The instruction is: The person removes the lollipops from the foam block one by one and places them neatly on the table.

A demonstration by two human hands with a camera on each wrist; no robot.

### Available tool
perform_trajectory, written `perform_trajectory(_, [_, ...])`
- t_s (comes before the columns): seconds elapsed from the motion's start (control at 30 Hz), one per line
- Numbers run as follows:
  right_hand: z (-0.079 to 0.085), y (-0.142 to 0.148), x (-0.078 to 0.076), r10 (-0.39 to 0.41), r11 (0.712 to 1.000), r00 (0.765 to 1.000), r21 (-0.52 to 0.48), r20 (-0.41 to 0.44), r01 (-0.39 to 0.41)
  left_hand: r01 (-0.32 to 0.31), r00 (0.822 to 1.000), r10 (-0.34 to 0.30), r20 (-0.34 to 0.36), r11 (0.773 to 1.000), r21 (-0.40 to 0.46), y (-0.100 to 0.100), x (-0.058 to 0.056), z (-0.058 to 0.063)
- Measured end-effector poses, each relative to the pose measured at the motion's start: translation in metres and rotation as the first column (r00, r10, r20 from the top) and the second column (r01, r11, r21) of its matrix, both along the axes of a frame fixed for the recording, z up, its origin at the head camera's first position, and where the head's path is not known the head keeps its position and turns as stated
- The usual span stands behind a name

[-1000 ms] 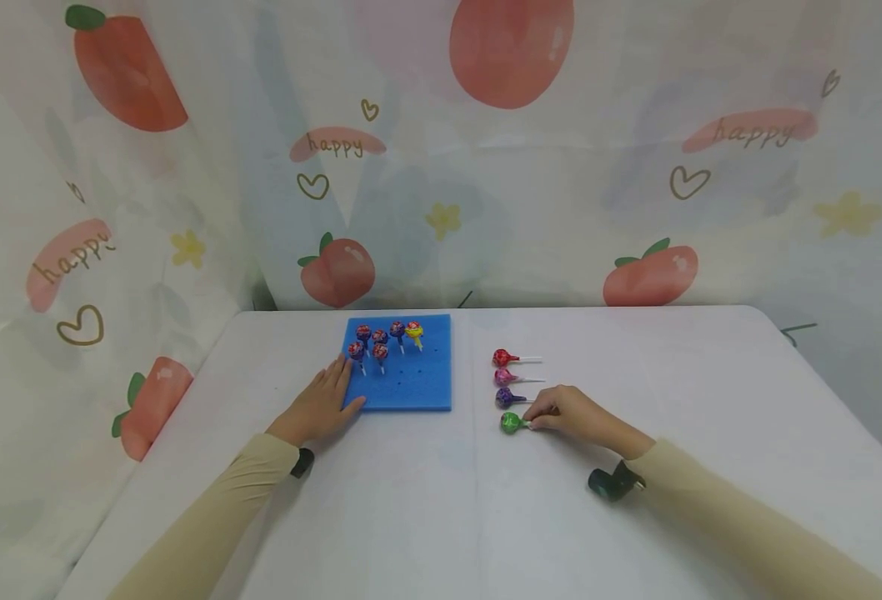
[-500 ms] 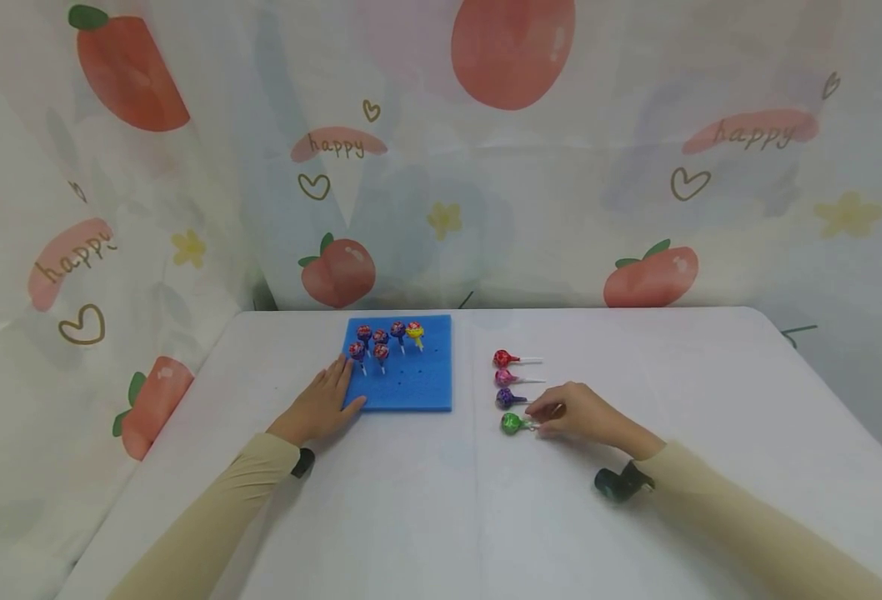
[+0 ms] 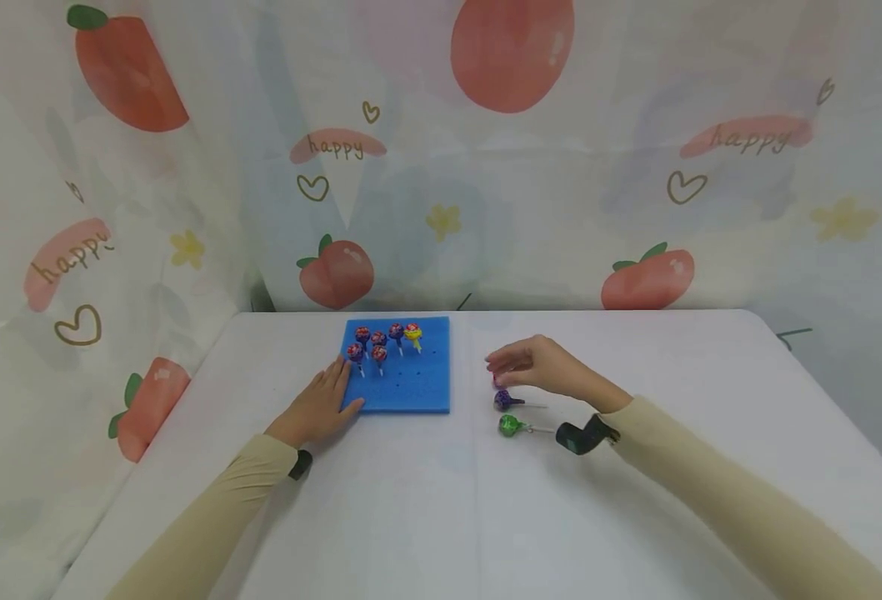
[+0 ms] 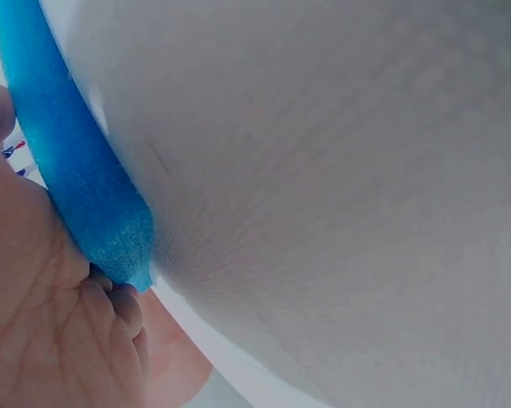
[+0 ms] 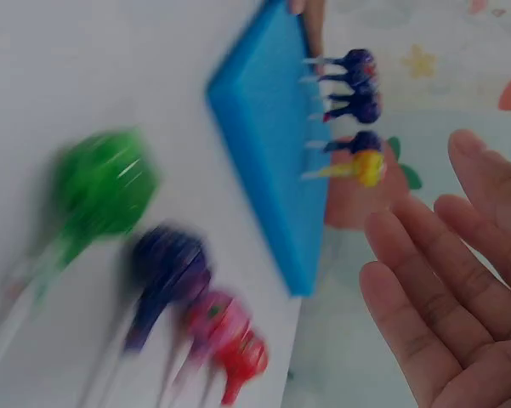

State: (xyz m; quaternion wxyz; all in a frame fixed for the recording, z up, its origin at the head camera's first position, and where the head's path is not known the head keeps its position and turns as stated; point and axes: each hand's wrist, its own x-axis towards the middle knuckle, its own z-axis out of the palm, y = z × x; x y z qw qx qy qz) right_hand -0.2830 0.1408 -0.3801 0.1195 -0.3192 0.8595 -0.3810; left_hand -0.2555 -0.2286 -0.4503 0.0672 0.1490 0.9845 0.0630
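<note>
My left hand (image 3: pixel 317 408) lies flat on the table, its fingers along the left edge of a blue foam board (image 3: pixel 428 393) and its thumb at the front edge. Several wrapped lollipops stand upright in the board, a yellow lollipop (image 3: pixel 413 334) among them. Fingers loosely bent, my right hand (image 3: pixel 549 367) hovers above the row of loose lollipops, holding nothing. In that row the green lollipop (image 3: pixel 509 425) and purple lollipop (image 3: pixel 503 401) show plainly. The right wrist view also shows the pink lollipop (image 5: pixel 214 319) and red lollipop (image 5: pixel 242 359), which the hand mostly covers in the head view.
The loose lollipops lie on the white table (image 3: pixel 411 500) with sticks pointing right. Small holes dot the front right part of the board. A printed cloth (image 3: pixel 523 233) hangs behind and at the left of the table. Each wrist carries a small dark camera.
My right hand has left the green lollipop's stick and moved away from me and to the left, over the pink and red lollipops. The left hand has stayed at the board.
</note>
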Motion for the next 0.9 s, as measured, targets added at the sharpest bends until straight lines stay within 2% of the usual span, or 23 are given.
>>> perform_trajectory(0.13, [0.006,-0.032,-0.013,-0.022,0.997,0.996,-0.072,0.085,0.028,0.003,1.0,-0.003,-0.006,1.0,0.013,0.0,0.001,0.0])
perform_trajectory(0.3, [0.003,-0.073,-0.025,-0.037,0.985,0.985,-0.157,0.168,0.064,-0.004,1.0,0.004,-0.004,1.0,0.005,-0.001,0.0,-0.001])
perform_trajectory(0.43, [-0.006,-0.1,-0.032,-0.046,0.967,0.956,-0.228,0.29,0.116,-0.005,1.0,0.005,-0.004,1.0,0.005,-0.001,-0.001,-0.002])
perform_trajectory(0.53, [-0.016,-0.117,-0.035,-0.073,0.958,0.931,-0.236,0.357,0.165,-0.003,1.0,0.003,-0.003,1.0,0.005,0.0,-0.001,-0.002])
perform_trajectory(0.7, [-0.034,-0.14,-0.038,-0.131,0.947,0.91,-0.223,0.394,0.233,-0.003,1.0,0.003,-0.005,1.0,-0.003,0.0,-0.001,-0.001])
perform_trajectory(0.9, [-0.051,-0.159,-0.037,-0.189,0.928,0.909,-0.237,0.371,0.289,0.003,1.0,-0.003,-0.012,1.0,-0.003,0.001,0.0,0.0])
